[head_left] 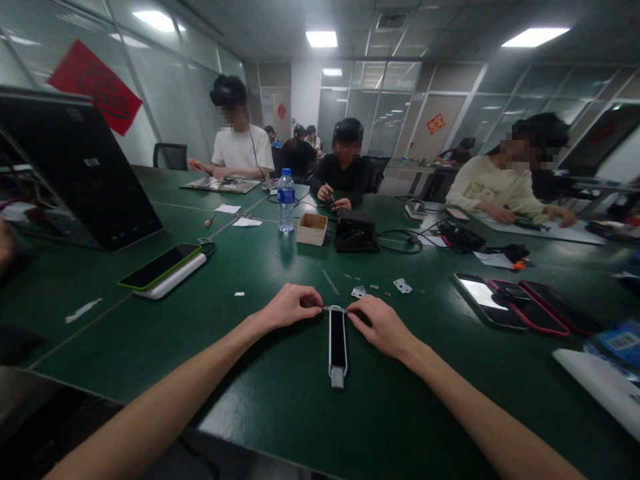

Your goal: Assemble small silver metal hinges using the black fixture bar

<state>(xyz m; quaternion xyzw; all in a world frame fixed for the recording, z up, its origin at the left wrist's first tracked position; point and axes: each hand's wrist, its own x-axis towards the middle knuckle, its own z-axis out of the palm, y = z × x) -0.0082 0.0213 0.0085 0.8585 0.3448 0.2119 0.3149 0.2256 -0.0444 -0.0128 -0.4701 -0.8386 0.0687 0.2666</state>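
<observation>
A long, narrow black device with a silver frame (338, 340) lies on the green table, its lighter grey end towards me. At its far end, my left hand (293, 305) is closed in a pinch on the left side, and a bit of small silver metal shows at the fingertips. Opposite it, my right hand (381, 321) pinches at the right corner of the same end; what its fingers hold is too small to make out. Just beyond lie a flat metal plate with holes (359, 292), another such plate (402, 286) and several tiny metal pieces.
A small open box (313, 230), a water bottle (286, 203) and a black stand (356, 232) are ahead. Left are a green-edged phone on a white slab (167, 270) and a black HP computer case (85, 167). Several phones (487, 300) lie right. Co-workers sit across the table.
</observation>
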